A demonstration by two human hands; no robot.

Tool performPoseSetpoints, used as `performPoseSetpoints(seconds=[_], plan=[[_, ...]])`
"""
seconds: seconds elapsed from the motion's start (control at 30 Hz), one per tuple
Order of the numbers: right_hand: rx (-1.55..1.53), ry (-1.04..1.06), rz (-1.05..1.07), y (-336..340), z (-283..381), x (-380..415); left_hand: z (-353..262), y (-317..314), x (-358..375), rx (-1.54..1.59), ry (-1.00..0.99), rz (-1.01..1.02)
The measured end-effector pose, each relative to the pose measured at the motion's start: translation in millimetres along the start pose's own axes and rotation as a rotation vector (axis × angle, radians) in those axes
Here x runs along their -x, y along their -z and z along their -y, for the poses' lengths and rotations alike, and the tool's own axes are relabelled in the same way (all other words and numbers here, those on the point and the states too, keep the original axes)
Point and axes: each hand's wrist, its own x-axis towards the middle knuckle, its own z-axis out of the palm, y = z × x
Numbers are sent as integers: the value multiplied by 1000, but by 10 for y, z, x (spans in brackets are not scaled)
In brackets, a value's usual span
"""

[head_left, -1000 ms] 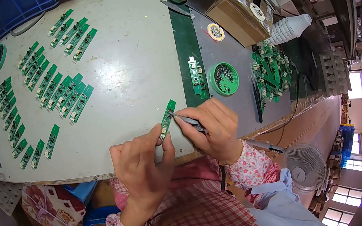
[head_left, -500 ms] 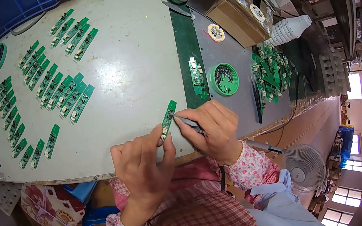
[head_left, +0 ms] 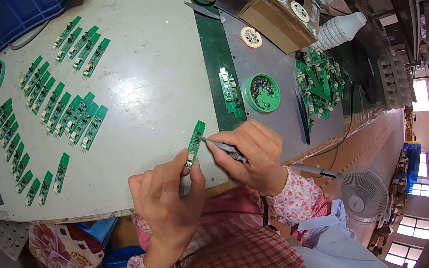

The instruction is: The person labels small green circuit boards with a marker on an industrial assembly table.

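Note:
A green circuit board (head_left: 194, 144) is pinched at its lower end between the thumb and fingers of my left hand (head_left: 168, 195), just over the table's front part. My right hand (head_left: 252, 153) is closed around dark tweezers (head_left: 227, 149), whose tip meets the right edge of the board near its middle. Small parts sit on the board; whether the tweezers grip one is too small to tell. Further right, a round green dish (head_left: 263, 93) holds small dark parts, and two boards (head_left: 230, 91) lie on the green strip.
Rows of green boards (head_left: 53, 104) lie on the left of the table (head_left: 140, 61). A heap of boards (head_left: 321, 82), another pair of tweezers (head_left: 303, 118) and a cardboard box (head_left: 277, 18) are at the right. A fan (head_left: 362, 194) stands beyond the front edge.
The view has shifted slightly. The board has moved a little left with my left hand, and the tweezers' tip now lies at the board's right edge rather than over its face.

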Motion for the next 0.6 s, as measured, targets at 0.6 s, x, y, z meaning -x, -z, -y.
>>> performPoseSetpoints(seconds=[0.6], plan=[[-18, 10, -6, -16, -6, -16, -30, 51, -44, 0, -10, 29]])
